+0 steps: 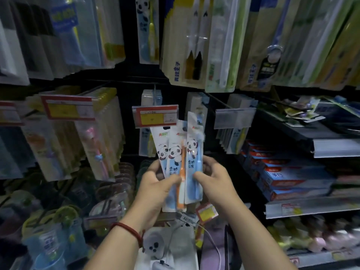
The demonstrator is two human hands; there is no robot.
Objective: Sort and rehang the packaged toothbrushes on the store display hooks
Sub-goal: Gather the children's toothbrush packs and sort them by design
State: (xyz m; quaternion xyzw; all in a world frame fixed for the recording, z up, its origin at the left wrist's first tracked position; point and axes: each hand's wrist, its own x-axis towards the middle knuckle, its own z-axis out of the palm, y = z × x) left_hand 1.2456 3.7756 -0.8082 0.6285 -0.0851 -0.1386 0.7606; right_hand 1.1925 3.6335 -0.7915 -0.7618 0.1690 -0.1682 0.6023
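Three packs fanned, L hand gripping two, R hand pinching one; I'd align tops b4 rehanging.

1. The head camera is looking forward and slightly down from the wearer's head, facing the display rack.
2. It is sitting close: the left hand and right hand, gripping toothbrush packs, are filling the lower centre.

The panda packs are white fading to pale blue, printed with black-and-white pandas (one shows an orange toothbrush, another a blue toothbrush). The price tag is red and yellow; the wrist cord is red.
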